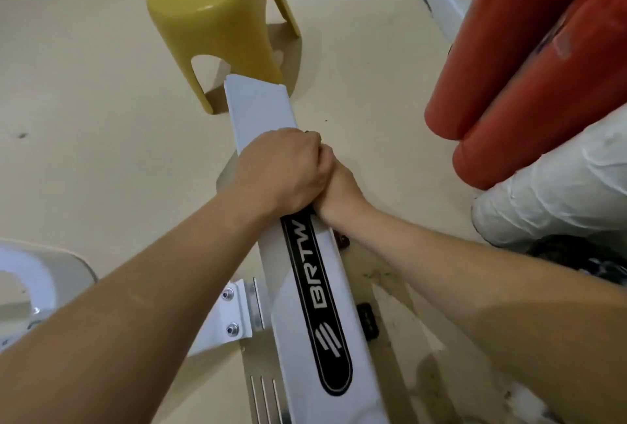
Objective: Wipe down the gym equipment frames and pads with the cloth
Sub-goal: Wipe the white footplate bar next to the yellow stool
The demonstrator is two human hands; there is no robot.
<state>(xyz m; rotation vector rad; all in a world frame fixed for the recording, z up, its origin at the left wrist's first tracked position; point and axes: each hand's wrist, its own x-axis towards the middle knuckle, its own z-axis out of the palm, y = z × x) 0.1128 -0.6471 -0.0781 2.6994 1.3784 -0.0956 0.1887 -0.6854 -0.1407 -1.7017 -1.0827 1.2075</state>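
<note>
at mid-frame your left hand (281, 169) curls over the right edge of the white frame beam (261, 108), your right hand (336, 186) tucked beside it, grip hidden, no cloth showing; the beam looks stiff and slick, so hold its edges.
</note>
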